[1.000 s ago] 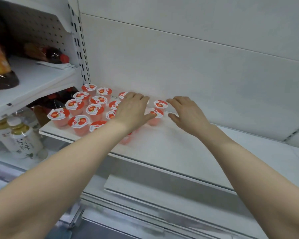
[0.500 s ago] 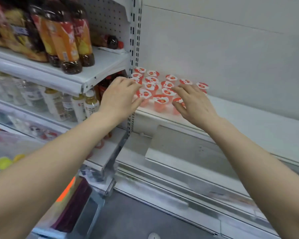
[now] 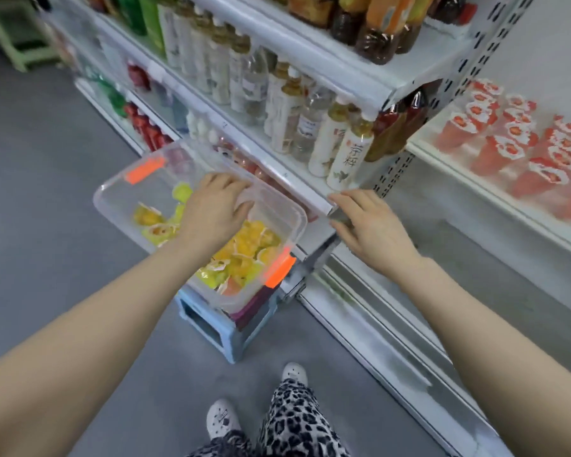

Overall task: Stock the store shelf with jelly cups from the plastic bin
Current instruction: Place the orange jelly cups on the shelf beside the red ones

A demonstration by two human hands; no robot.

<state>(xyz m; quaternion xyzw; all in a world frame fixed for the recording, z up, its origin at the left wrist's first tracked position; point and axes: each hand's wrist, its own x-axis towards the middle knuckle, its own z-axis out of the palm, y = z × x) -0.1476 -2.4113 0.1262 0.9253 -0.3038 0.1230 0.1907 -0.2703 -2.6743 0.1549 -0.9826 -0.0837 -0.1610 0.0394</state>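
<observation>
Left hand point(image 3: 213, 212) has moved from the shelf point(image 3: 459, 163) to over the plastic bin point(image 3: 106, 206).

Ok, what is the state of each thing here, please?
Clear plastic bin with orange latches: open, part full of yellow and green jelly cups.
Red jelly cups on white shelf: standing in rows.
Left hand: over bin, fingers bent, grip hidden.
Right hand: open, empty.
</observation>
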